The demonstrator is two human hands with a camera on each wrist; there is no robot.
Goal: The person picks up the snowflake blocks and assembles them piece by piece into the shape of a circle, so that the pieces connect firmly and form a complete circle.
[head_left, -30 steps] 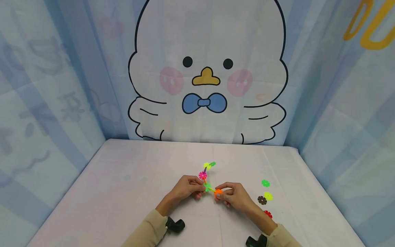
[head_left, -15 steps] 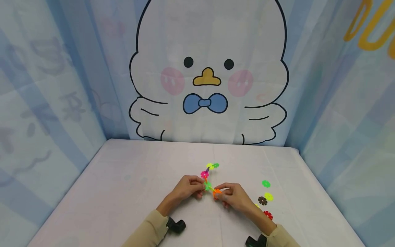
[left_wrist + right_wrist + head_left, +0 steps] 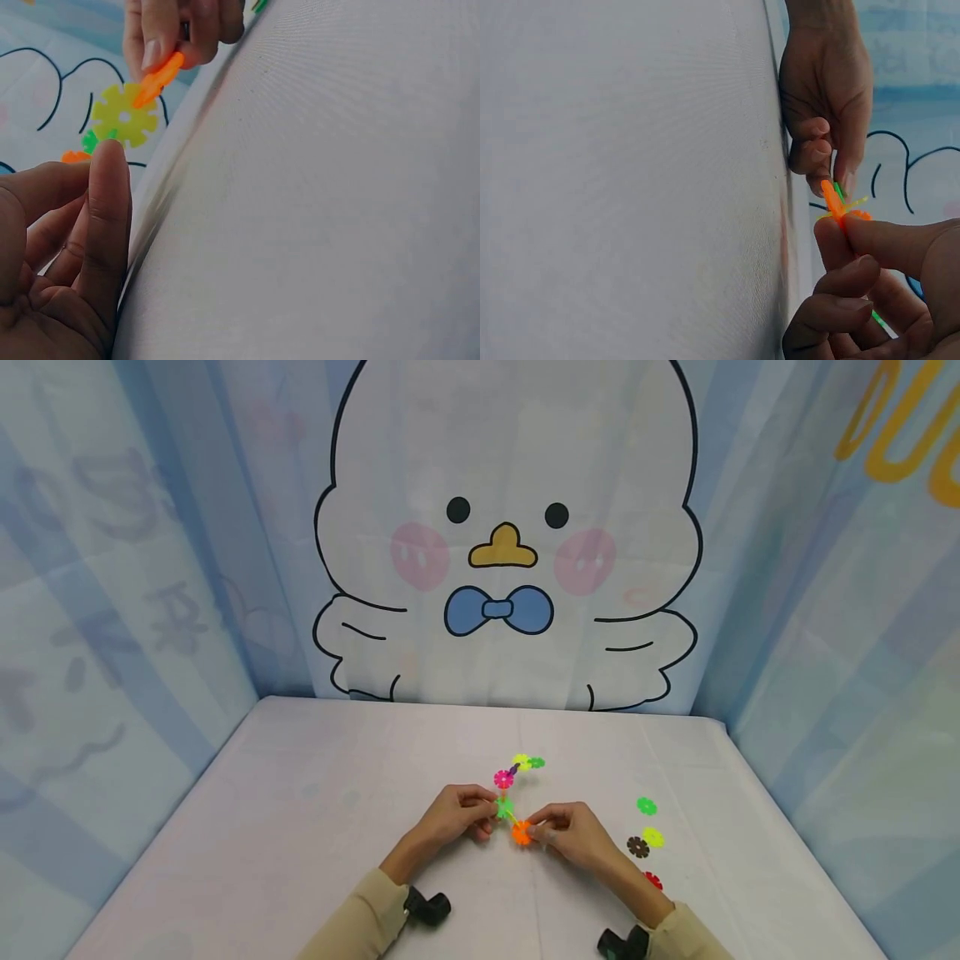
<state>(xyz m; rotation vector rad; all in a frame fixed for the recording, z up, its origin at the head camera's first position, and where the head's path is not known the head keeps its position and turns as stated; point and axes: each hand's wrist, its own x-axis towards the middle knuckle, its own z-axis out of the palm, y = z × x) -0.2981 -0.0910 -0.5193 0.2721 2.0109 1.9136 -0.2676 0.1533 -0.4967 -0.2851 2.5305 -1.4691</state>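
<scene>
A chain of notched plastic snowflake discs is held between both hands over the table. My left hand [image 3: 459, 815] pinches the green disc [image 3: 505, 808] between thumb and fingers. With thumb and fingertips my right hand [image 3: 573, 832] pinches the orange disc [image 3: 521, 833] at the near end. A yellow disc [image 3: 124, 114] links the orange and green ones, seen face-on in the left wrist view. Beyond the green disc, the chain runs away through a pink disc [image 3: 503, 779] and a purple one [image 3: 513, 769] to a yellow and a green disc [image 3: 536, 762] at its far end.
Loose discs lie on the white table [image 3: 360, 760] right of my right hand: a green one [image 3: 647, 806], a yellow one [image 3: 654, 837], a brown one [image 3: 637, 847] and a red one [image 3: 652, 880] partly behind the forearm. Printed curtains enclose the table's back and sides.
The orange disc has shifted slightly left and turned face-on, with my right fingertips now at its right edge. The chain's far end has swung right. My left hand stays nearly still.
</scene>
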